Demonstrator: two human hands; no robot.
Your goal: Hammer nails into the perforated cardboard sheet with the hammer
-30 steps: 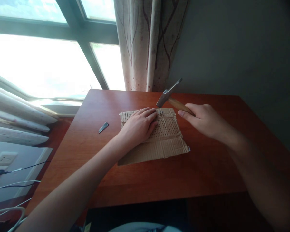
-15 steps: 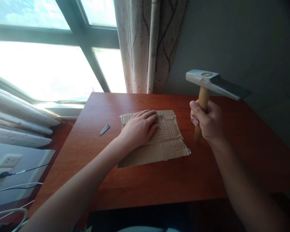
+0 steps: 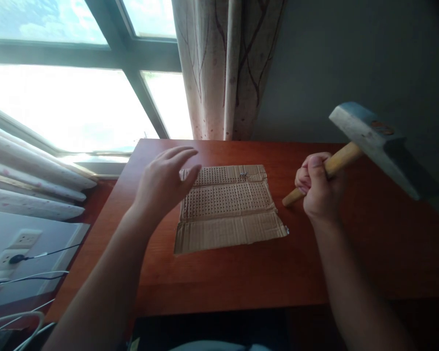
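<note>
At right, the hammer (image 3: 353, 152) has a smooth, dully shiny metal head (image 3: 373, 134) and a smooth pale wooden handle (image 3: 339, 162). Mid-frame, the cardboard (image 3: 227, 200) looks matt — creased, rough with holes — on a softly glossy wood table (image 3: 219, 280); upper centre, a matt cloth curtain (image 3: 209, 73).

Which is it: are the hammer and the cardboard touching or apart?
Apart: the head view shows tabletop between the hammer's handle and the cardboard.
</note>
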